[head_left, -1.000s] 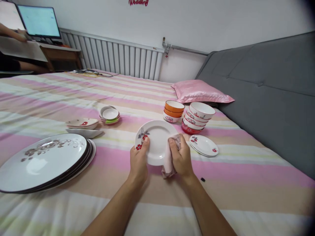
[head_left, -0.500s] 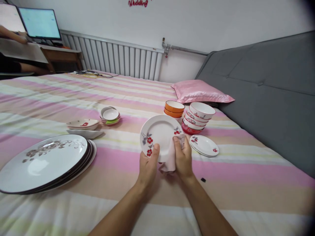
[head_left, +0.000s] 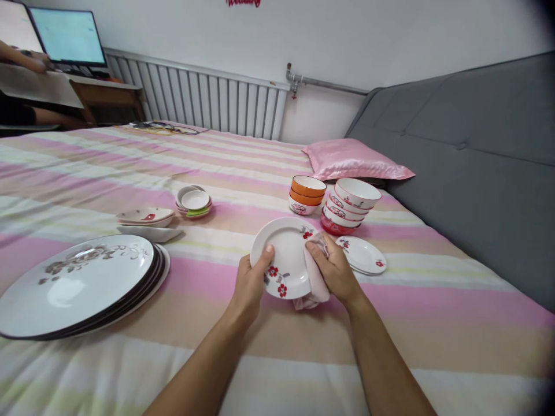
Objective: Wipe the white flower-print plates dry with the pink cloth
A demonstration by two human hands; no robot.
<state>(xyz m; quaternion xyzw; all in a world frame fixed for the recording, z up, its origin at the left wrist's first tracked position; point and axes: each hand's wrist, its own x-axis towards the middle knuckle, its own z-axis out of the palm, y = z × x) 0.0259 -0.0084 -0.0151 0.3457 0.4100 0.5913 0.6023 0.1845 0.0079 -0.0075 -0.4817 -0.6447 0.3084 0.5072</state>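
Note:
A white plate with red flowers and grey leaves is held up, tilted towards me, above the bed. My left hand grips its left rim, thumb on the face and fingers hidden behind. At the right rim, my right hand is closed on a pale pink cloth that wraps the plate's edge. Just behind my right hand, matching flowered plates lie stacked on the bed. Beyond them stand a stack of white and red bowls and a stack with orange bowls.
Large oval plates are stacked at the left. Boat-shaped dishes and small bowls sit behind them. A pink pillow lies by the grey headboard. Cables rest at the far edge; a person's arm shows by the monitors.
The plate has turned in my hands, its lower flowers shifting right, and has come slightly lower. My right hand and the cloth have moved a little right. A small dark spot on the bed is now hidden.

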